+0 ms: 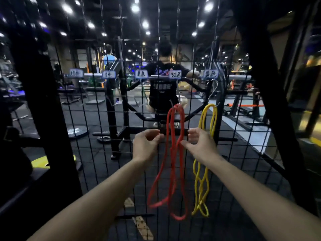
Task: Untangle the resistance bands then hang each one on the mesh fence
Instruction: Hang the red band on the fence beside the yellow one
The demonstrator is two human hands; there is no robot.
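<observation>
Red resistance bands hang in long loops from a hook on the black mesh fence, under a small label. Yellow resistance bands hang from another hook just to the right. My left hand hovers left of the red bands, fingers loosely curled, holding nothing. My right hand is raised between the red and yellow bands; its thumb tip is at the red strands, fingers relaxed and gripping nothing.
Several labelled hooks along the fence to the left carry no bands. Thick black posts frame the fence on both sides. Behind the mesh a person stands among gym racks and benches.
</observation>
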